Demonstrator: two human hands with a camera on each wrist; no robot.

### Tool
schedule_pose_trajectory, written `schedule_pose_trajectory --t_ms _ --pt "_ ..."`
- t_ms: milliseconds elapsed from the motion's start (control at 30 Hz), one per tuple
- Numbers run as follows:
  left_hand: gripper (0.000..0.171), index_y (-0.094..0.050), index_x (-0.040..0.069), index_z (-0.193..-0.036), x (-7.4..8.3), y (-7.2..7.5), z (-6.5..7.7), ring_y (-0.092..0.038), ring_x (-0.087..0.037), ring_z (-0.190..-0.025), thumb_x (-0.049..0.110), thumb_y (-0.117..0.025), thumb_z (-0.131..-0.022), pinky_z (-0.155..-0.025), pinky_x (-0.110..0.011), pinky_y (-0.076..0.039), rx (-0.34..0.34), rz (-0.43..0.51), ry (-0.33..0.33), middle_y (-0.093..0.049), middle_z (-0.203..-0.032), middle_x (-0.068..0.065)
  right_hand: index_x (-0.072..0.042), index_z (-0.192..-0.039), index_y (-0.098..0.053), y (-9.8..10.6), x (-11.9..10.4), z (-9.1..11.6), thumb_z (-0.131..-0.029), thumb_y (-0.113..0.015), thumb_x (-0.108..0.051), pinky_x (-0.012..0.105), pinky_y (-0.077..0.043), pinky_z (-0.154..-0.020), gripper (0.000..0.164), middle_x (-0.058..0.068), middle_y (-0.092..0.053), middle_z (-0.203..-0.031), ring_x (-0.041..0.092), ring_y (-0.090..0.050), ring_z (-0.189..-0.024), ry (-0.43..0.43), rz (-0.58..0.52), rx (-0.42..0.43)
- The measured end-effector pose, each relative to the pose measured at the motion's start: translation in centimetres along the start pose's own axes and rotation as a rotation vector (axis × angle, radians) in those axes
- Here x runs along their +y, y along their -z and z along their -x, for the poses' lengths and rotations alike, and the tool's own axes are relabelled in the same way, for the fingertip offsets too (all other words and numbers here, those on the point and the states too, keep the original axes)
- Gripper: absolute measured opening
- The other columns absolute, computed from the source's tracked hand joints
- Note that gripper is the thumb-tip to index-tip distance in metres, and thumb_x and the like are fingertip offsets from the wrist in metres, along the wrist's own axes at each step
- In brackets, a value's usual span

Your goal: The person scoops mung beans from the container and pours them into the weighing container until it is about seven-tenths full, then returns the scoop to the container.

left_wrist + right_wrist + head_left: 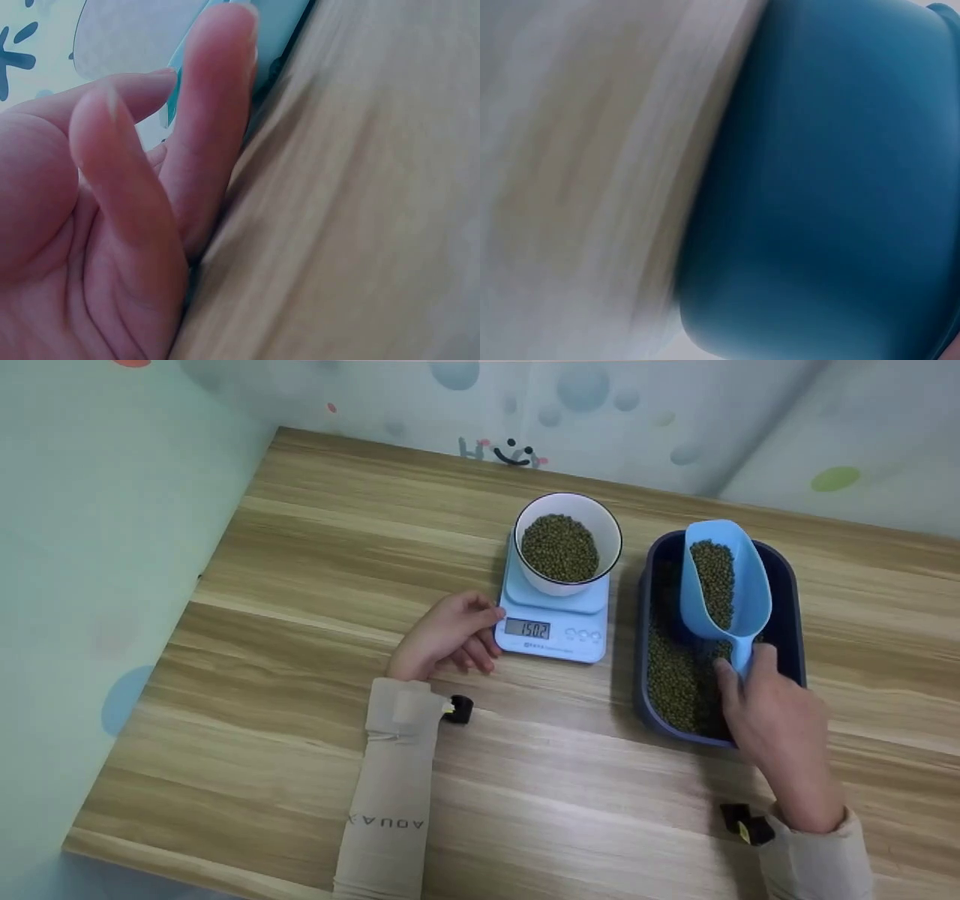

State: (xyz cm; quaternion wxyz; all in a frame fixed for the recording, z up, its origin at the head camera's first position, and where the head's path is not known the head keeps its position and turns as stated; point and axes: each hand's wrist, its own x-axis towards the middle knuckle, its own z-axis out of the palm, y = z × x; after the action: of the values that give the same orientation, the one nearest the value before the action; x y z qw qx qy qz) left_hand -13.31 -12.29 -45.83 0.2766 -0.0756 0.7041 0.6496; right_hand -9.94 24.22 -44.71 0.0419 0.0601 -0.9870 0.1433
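Note:
In the head view my right hand grips the handle of a light blue scoop that carries small green mung beans. The scoop is over a dark blue tub with more mung beans inside. My left hand rests at the left edge of a light blue kitchen scale, its thumb touching the edge and its other fingers loosely bent. On the scale stands a white bowl with a dark rim, partly filled with mung beans. The display reads about 1502; any decimal point is unclear.
The wood-grain table runs up to a pale patterned backdrop behind the bowl and at left. The tub stands just right of the scale with a narrow gap between. Its side wall fills much of the right wrist view.

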Motion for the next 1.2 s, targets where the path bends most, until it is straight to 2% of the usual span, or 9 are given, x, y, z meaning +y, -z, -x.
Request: schedule_pose_trajectory --t_ms 333,567,1200 --pt "0.027 -0.05 0.006 -0.111 -0.08 0.0 -0.04 -0.065 -0.024 -0.057 0.027 -0.051 -0.095 -0.042 -0.026 -0.047 0.002 0.009 0.006 -0.064 -0.085 -0.022 0.001 -0.101 -0.038 -0.06 0.16 -0.09 -0.097 -0.039 -0.039 0.032 -0.02 -0.037 0.04 0.007 -0.038 -0.055 0.023 -0.038 -0.043 -0.016 -0.017 -0.008" --pt "0.027 -0.049 0.004 -0.111 -0.07 -0.04 0.1 -0.065 -0.024 -0.056 0.026 -0.051 -0.095 -0.04 -0.027 -0.045 -0.007 0.014 -0.024 -0.063 -0.085 -0.024 0.0 -0.099 -0.038 -0.02 0.03 0.01 -0.097 -0.039 -0.04 0.031 -0.02 -0.037 0.04 0.005 -0.036 -0.055 0.022 -0.036 -0.042 -0.011 -0.017 0.0" --pt "0.028 -0.049 0.006 -0.112 0.09 -0.05 0.2 -0.066 -0.024 -0.059 0.028 -0.05 -0.095 -0.044 -0.028 -0.048 0.003 -0.019 -0.001 -0.064 -0.091 -0.026 0.001 -0.102 -0.041 0.07 0.16 -0.05 -0.098 -0.037 -0.04 0.033 -0.02 -0.038 0.042 0.007 -0.04 -0.055 0.025 -0.039 -0.044 -0.014 -0.004 -0.034"
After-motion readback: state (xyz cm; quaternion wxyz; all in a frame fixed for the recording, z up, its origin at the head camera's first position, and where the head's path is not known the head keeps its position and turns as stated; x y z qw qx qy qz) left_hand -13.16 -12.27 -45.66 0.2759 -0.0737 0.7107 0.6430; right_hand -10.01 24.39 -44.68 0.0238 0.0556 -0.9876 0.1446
